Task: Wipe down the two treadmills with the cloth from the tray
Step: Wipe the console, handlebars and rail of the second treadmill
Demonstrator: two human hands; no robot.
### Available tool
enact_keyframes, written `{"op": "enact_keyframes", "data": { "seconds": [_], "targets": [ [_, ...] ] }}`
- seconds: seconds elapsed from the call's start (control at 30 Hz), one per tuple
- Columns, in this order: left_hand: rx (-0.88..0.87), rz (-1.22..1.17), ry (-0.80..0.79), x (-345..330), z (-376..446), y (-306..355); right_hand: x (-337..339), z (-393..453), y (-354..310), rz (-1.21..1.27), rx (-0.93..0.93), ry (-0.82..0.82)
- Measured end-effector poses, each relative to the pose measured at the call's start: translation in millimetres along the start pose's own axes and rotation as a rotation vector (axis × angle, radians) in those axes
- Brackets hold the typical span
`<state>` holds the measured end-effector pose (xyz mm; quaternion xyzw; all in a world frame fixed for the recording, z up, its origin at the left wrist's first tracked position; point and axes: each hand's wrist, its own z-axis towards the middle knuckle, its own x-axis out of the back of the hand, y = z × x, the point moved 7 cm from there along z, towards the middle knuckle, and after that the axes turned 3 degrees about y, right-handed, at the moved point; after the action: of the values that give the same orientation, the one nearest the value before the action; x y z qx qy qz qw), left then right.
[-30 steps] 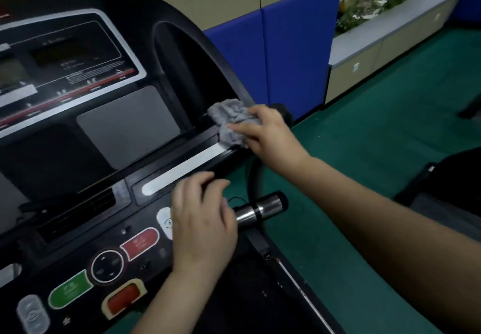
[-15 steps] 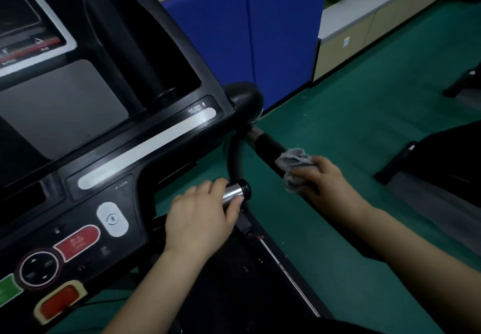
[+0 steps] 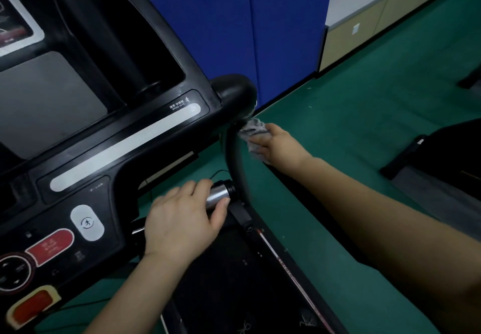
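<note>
The right hand (image 3: pixel 279 144) has its fingers curled around a crumpled grey cloth (image 3: pixel 253 135), bunching it against the upper end of the black side handrail, just under the rounded black end cap (image 3: pixel 234 91) at the console's right corner; the fingertips themselves are hidden in the folds, and part of the cloth hangs out below the palm. The right forearm runs back from there toward the lower right edge of the view. The left hand (image 3: pixel 182 219) grips the silver pulse-sensor handle (image 3: pixel 217 195), with the fingers wrapped over the top and pressed close together and the thumb curled along the near side, so only the metal tip and its black collar stick out beyond the knuckles. A curved black tube (image 3: pixel 234 161) rises between the two hands, from beside the silver handle up to the end cap. Left of the hands spreads the treadmill console (image 3: pixel 109 125): a long pale speed-key strip (image 3: pixel 125 148) running diagonally, a white oval button (image 3: pixel 87 223) with a runner icon, a red button (image 3: pixel 49 246) below it, a round dial pad at the left edge and a red stop button in a yellowish surround at the bottom left. Below the left wrist lies the dark running belt (image 3: pixel 234 281), edged by a side rail with a red and white stripe. The floor (image 3: pixel 364 99) is green carpet, a blue padded panel (image 3: pixel 260 34) stands behind the console, and the dark deck of a second treadmill (image 3: pixel 447 156) shows at the right edge.
</note>
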<state>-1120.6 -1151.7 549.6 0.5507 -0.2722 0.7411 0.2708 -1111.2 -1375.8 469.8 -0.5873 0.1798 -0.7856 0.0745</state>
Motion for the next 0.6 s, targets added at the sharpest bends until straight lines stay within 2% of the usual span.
{"op": "enact_keyframes", "data": {
  "seconds": [0.07, 0.2, 0.3, 0.43, 0.6],
  "targets": [
    [-0.003, -0.003, -0.001, 0, 0, 1, -2, -15, 6, 0.092, -0.048, 0.005],
    [-0.009, -0.014, 0.004, 0, 1, 2, -9, -45, 16, 0.02, -0.101, 0.008],
    [-0.011, -0.035, 0.008, 0, 1, 2, -3, -22, 13, 0.083, -0.144, -0.005],
    [-0.02, -0.032, 0.019, 0, 1, 3, -14, 29, 11, 0.128, -0.162, -0.105],
    [-0.014, -0.026, 0.023, 0, 0, 2, -18, 51, 15, 0.123, -0.224, -0.066]
  ]
}}
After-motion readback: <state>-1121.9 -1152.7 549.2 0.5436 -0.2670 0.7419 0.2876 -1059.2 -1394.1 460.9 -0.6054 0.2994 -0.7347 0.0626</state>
